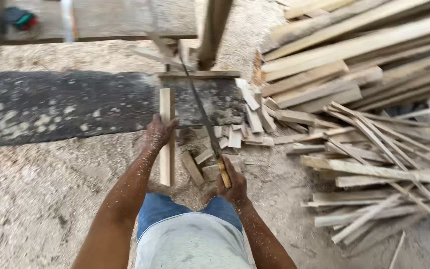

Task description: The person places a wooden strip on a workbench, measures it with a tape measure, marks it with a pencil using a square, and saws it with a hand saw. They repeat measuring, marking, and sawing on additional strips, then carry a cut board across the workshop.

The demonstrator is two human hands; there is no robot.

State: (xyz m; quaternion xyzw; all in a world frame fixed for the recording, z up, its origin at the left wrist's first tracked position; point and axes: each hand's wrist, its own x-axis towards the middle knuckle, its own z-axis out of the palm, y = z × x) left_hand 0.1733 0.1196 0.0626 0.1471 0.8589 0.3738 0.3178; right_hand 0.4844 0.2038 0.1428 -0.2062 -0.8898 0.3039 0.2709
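Left hand [159,132] grips a short wooden board [166,137] held upright on edge; right hand [232,187] is closed around the yellow handle of a long machete [202,114] — blade pointing away, beside the board; offcuts [235,134] litter the sawdust-covered ground [41,194] just beyond.

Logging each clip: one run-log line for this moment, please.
left hand: grips upright wood strip | right hand: grips long blade by handle | cut blocks ahead | plank pile right
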